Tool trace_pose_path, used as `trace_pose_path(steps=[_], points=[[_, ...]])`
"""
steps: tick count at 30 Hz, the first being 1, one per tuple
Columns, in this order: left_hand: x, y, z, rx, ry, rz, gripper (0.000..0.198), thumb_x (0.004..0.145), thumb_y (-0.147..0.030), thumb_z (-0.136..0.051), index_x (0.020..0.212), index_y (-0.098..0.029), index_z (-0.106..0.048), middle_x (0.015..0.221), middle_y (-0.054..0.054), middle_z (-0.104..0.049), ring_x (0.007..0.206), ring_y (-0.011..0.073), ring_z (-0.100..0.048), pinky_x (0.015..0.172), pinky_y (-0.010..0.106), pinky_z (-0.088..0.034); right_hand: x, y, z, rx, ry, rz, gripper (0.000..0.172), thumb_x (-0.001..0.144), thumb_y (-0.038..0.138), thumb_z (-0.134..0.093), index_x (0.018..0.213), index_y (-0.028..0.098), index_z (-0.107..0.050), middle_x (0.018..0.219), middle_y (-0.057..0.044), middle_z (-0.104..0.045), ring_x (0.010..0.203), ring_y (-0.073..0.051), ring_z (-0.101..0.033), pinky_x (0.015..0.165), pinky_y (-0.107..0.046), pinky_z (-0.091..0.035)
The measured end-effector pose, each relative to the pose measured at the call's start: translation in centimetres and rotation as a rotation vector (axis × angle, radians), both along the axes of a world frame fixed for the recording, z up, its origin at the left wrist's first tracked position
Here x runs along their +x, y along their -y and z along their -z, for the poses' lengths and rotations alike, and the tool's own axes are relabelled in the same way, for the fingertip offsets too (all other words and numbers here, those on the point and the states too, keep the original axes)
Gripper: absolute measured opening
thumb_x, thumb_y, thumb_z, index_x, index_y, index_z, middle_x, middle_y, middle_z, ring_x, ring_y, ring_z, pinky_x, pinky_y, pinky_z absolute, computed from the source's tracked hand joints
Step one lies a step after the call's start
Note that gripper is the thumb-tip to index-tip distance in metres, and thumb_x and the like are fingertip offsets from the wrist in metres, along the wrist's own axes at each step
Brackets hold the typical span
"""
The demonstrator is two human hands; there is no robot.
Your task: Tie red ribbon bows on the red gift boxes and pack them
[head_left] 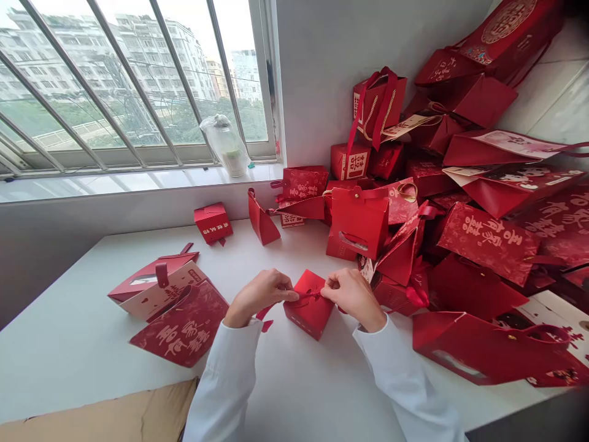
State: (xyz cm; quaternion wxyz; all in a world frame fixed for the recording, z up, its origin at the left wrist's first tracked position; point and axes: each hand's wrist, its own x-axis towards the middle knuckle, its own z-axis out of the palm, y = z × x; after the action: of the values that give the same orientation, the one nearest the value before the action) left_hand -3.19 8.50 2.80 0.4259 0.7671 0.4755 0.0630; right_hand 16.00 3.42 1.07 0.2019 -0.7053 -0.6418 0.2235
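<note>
Single head-worn cam looks fwd & down from above the white tabletop [59,350], fairly close to left hand [264,291] & right hand [353,296] near ctr.; wide view incl. barred window [133,86] at upper L.

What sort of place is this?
Probably an indoor workroom or a room at home, apparently above ground level: there's a white table, a barred window overlooking treetops and buildings, and a big pile of red gift boxes.
</note>
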Motion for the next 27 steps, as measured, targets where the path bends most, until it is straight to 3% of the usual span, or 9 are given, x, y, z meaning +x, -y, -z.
trace_pose_path(steps=[4,10,14,17,20,24,27], points=[[-1.1,-0.1,-0.2,-0.039,-0.014,0.030,0.026,0.068,-0.038,-0.059,0.055,-0.016,-0.054,0.050,-0.005,-0.040,0.049,0.0084,-0.031,0.046,0.023,-0.023,0.0,-0.1,-0.1,-0.030,-0.007,0.003,0.014,0.067,0.019,-0.054,0.054,0.019,-0.059,0.048,0.002,-0.051,0.054,-0.012,-0.048,0.051,-0.024,-0.027],[-1.4,0.1,-0.7,-0.131,0.033,0.100,0.027,0.071,-0.035,-0.060,0.054,-0.015,-0.054,0.051,-0.006,-0.029,0.048,0.0067,-0.021,0.044,0.024,-0.015,0.2,-0.1,0.0,-0.050,-0.059,-0.018,0.013,0.067,0.019,-0.055,0.054,0.019,-0.059,0.049,0.002,-0.052,0.054,-0.012,-0.048,0.051,-0.024,-0.027],[-0.9,0.2,-1.2,-0.160,0.193,0.122,0.025,0.074,-0.037,-0.062,0.064,-0.014,-0.064,0.055,-0.004,-0.042,0.052,0.0073,-0.031,0.046,0.022,-0.024,0.4,-0.2,0.1,-0.046,-0.068,-0.025,0.014,0.068,0.021,-0.056,0.055,0.019,-0.060,0.049,0.002,-0.053,0.054,-0.012,-0.049,0.052,-0.024,-0.027],[-0.7,0.2,-1.2,-0.189,0.288,0.135,0.022,0.072,-0.037,-0.067,0.067,-0.015,-0.067,0.064,-0.002,-0.053,0.058,0.0092,-0.043,0.053,0.022,-0.034,0.4,-0.2,0.2,-0.039,-0.069,-0.034,0.014,0.068,0.021,-0.056,0.055,0.019,-0.060,0.049,0.002,-0.053,0.054,-0.012,-0.048,0.052,-0.024,-0.027],[-0.5,0.0,-0.7,-0.097,0.335,0.157,0.019,0.069,-0.035,-0.072,0.063,-0.017,-0.069,0.078,0.002,-0.060,0.072,0.0131,-0.052,0.062,0.024,-0.040,0.5,-0.3,0.3,-0.042,-0.076,-0.034,0.015,0.068,0.022,-0.056,0.054,0.019,-0.059,0.049,0.003,-0.050,0.053,-0.011,-0.045,0.051,-0.023,-0.027],[0.5,-0.3,0.3,0.035,0.387,0.197,0.013,0.070,-0.033,-0.073,0.065,-0.021,-0.074,0.101,0.003,-0.068,0.098,0.0204,-0.056,0.085,0.028,-0.041,0.5,-0.3,0.4,-0.043,-0.067,-0.040,0.016,0.068,0.022,-0.056,0.052,0.019,-0.057,0.049,0.003,-0.049,0.053,-0.011,-0.044,0.050,-0.023,-0.026],[1.4,-0.5,1.2,-0.003,0.465,0.232,0.011,0.074,-0.033,-0.071,0.074,-0.023,-0.076,0.100,0.005,-0.070,0.101,0.0219,-0.056,0.089,0.031,-0.042,0.5,-0.3,0.4,-0.042,-0.058,-0.039,0.014,0.068,0.021,-0.057,0.053,0.019,-0.058,0.049,0.003,-0.050,0.053,-0.011,-0.044,0.050,-0.023,-0.026]])
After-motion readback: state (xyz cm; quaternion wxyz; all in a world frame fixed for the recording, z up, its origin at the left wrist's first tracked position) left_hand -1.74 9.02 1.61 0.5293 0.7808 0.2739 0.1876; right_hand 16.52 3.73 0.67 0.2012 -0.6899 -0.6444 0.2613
